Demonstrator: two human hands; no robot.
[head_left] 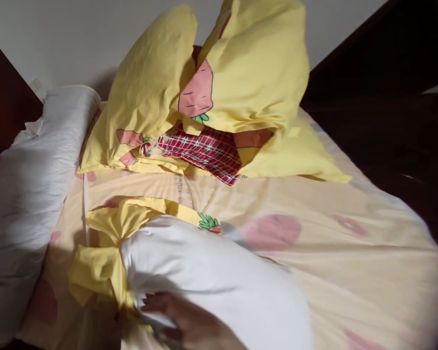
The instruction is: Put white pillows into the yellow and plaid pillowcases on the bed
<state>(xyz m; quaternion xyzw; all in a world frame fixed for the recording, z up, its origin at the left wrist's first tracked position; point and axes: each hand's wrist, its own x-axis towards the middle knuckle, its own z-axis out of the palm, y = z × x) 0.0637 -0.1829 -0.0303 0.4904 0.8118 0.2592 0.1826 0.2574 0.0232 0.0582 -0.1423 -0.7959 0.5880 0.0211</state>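
Note:
A white pillow [219,277] lies across the front of the bed, its left end partly inside a bunched yellow pillowcase [102,272]. My right hand [182,316] comes in from the bottom edge and rests at the pillow's lower left, close to the cloth's edge. Its fingers point left, the thumb apart from them, with some motion blur. No grip on the pillow shows. I do not see my left hand; the area below the pillowcase is dark and blurred.
Behind, against the wall, stand yellow pillows with carrot prints [255,73]. Red plaid cloth [204,148] shows through an opening between them. A white rolled bundle [40,180] lies along the left side. The peach bedsheet [350,257] has pink spots; the bed's right edge borders darkness.

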